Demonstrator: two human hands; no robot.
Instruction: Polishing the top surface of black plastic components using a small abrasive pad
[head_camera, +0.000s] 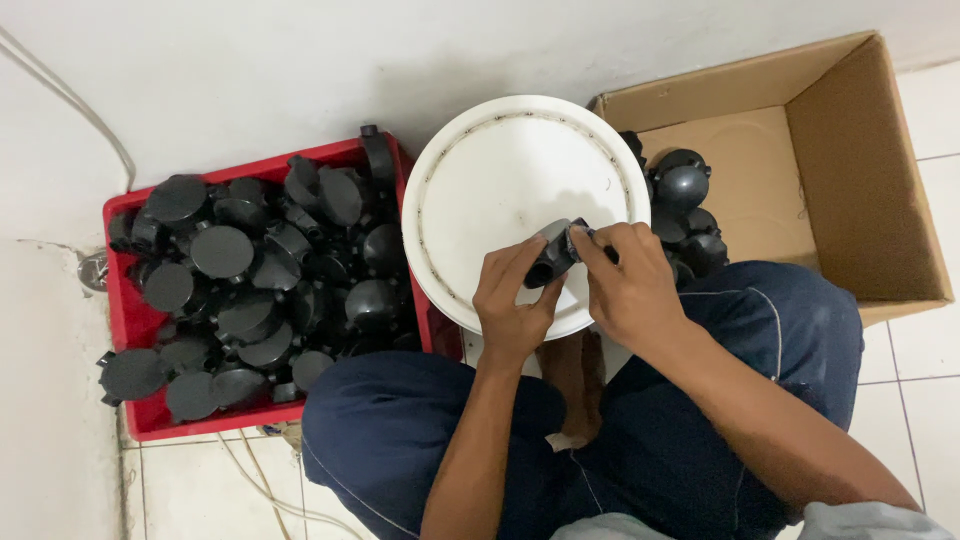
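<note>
Head view: both hands (575, 290) cover black fitting (552, 258), shape unclear.

black fitting (553, 258): half hidden by fingers (520, 262) | forearms: cut off below

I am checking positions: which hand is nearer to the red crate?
Left. The left hand is beside the red crate, over the white lid's near edge. The right hand is farther, toward the cardboard box.

small workshop corner: red crate (120, 330) heaped with black fittings (260, 270).
</note>
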